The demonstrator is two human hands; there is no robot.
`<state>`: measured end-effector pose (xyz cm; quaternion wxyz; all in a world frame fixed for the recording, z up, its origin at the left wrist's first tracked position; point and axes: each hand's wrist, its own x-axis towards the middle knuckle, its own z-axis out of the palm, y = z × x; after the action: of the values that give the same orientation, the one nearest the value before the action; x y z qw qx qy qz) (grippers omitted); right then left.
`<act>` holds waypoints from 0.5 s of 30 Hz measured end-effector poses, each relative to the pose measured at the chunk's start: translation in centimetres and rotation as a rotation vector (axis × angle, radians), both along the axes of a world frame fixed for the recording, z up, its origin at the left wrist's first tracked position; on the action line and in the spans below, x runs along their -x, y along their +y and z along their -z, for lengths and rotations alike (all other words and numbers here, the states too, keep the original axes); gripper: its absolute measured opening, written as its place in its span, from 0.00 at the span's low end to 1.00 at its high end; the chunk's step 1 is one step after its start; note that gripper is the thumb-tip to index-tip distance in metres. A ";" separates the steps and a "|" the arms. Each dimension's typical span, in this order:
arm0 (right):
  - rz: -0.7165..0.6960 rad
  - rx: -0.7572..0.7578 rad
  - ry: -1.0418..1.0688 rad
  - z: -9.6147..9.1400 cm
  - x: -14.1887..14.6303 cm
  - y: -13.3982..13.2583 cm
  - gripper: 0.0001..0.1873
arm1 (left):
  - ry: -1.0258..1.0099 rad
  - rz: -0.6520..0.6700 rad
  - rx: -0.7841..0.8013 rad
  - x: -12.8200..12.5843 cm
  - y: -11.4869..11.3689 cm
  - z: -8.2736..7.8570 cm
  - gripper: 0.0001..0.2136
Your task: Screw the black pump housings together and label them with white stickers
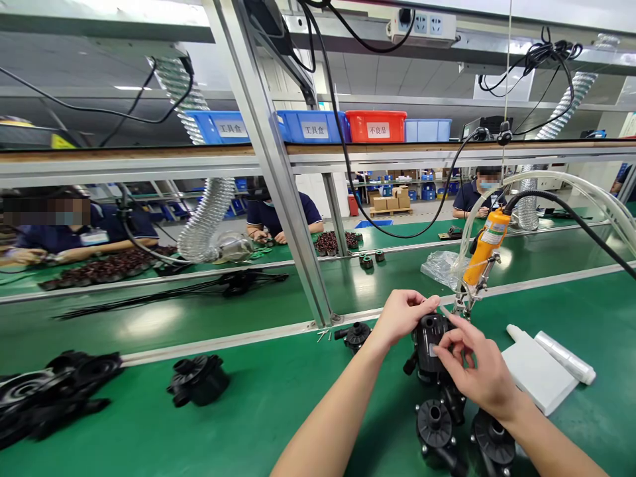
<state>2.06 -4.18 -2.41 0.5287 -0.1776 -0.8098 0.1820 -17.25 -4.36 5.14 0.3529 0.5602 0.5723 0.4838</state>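
A black cylindrical pump (pixel 428 348) with a small pale label stands upright on the green bench between my hands. My left hand (pixel 403 317) is at its upper left rim, thumb and fingers pinched together. Whatever lies in that pinch is too small to make out. At the pump's right side is my right hand (pixel 474 361), with the index finger reaching to the top edge and the thumb against the label. Its other fingers are curled. Nearer to me stand more black pumps, one in front (pixel 434 424) and another (pixel 494 440) partly under my right forearm.
An orange electric screwdriver (pixel 487 246) hangs behind the pump. To the right lie a white box (pixel 539 371) and a white tube (pixel 566 358). Further left are another pump (pixel 199 379), black parts (pixel 54 391) and small screws (pixel 324 336). A metal post (pixel 278 165) rises ahead; co-workers sit opposite.
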 end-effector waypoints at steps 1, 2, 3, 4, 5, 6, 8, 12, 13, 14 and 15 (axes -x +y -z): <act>0.032 -0.105 -0.026 -0.1 -0.3 0.2 0.33 | -0.012 0.010 -0.004 0.0 0.0 0.0 0.27; 0.067 -0.183 -0.035 -0.2 -0.5 0.3 0.35 | -0.030 0.024 -0.007 0.0 0.0 -0.1 0.27; 0.107 -0.212 -0.021 -0.3 -0.8 0.5 0.37 | -0.053 0.042 -0.011 0.0 -0.1 -0.3 0.27; 0.140 -0.182 0.007 -0.4 -0.9 0.7 0.38 | -0.074 0.063 -0.014 -0.1 -0.2 -0.5 0.26; 0.155 -0.100 0.032 -0.5 -1.1 0.8 0.39 | -0.090 0.080 -0.020 -0.3 -0.5 -0.7 0.25; 0.152 0.013 0.045 -0.7 -1.1 0.8 0.41 | -0.095 0.091 -0.030 -0.6 -0.8 -1.0 0.24; 0.098 0.232 0.013 -1.0 -0.9 0.7 0.46 | -0.068 0.084 -0.062 -1.5 -1.6 -1.4 0.21; 0.021 0.482 -0.092 -1.1 -0.1 0.0 0.59 | 0.054 0.049 -0.125 -3.0 -3.0 -2.0 0.16; 0.001 0.526 -0.099 -1.1 0.0 0.1 0.60 | 0.073 0.059 -0.124 -2.9 -3.1 -2.1 0.16; -0.025 0.560 -0.098 -0.9 0.0 0.3 0.60 | 0.078 0.079 -0.116 -2.6 -3.1 -2.3 0.16; -0.046 0.580 -0.092 -0.7 0.0 0.7 0.60 | 0.071 0.101 -0.104 -2.0 -3.1 -2.5 0.17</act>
<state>2.07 -3.47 -1.69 0.4145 -0.3107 -0.7510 0.4095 -15.21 -7.43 7.65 0.3269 0.6228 0.5293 0.4745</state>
